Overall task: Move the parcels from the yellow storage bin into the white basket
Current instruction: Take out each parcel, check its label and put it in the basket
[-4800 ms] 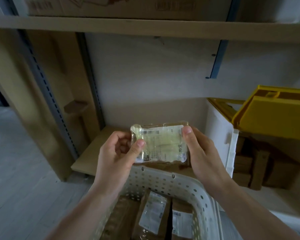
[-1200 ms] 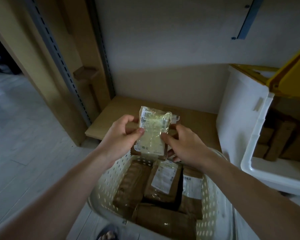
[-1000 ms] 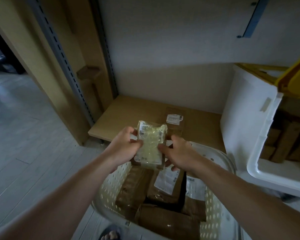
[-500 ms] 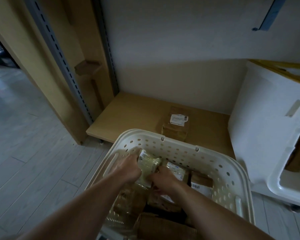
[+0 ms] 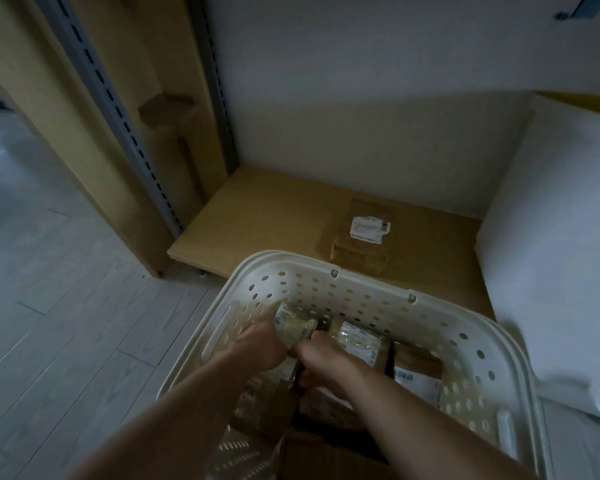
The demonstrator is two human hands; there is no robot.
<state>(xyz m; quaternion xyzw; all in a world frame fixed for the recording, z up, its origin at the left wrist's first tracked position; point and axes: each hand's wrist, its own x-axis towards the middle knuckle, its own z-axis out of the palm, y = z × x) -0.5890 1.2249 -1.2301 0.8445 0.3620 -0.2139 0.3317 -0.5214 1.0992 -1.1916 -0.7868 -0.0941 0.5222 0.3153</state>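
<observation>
Since half a second ago you have pushed the clear-wrapped parcel (image 5: 293, 325) a little deeper into the white basket (image 5: 368, 289), and the view has swung further down and left. Your left hand (image 5: 262, 344) and right hand (image 5: 321, 358) both look to be gripping the parcel, upright near the basket's far-left wall, among brown parcels (image 5: 414, 370) already packed there; exactly how your fingers lie is hard to tell in the dim light. I judge this as the placing step: next, settle it into the gap, let go with both hands, and reach back right to the storage bin (image 5: 551, 271). One brown labelled parcel (image 5: 364, 237) lies on the wooden shelf (image 5: 257, 216) just behind the basket.
</observation>
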